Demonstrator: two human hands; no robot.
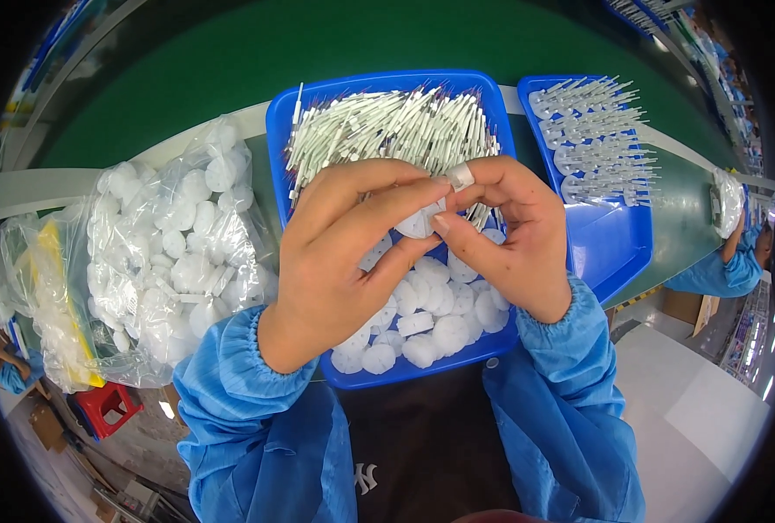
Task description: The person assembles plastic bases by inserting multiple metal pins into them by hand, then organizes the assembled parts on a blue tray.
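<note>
My left hand (339,253) and my right hand (514,235) meet over a blue tray (379,87), both pinching one small white round plastic disc (416,225) between thumbs and fingers. A strip of white tape wraps my right index finger. The tray's far half is heaped with thin white stick-like parts (387,126). Its near half is filled with several loose white discs (427,327).
A clear plastic bag (178,253) full of white discs lies to the left, with more bags beyond it. A second blue tray (618,244) at the right holds assembled sticks with discs. A green conveyor belt (318,52) runs behind. Another person in blue sits far right.
</note>
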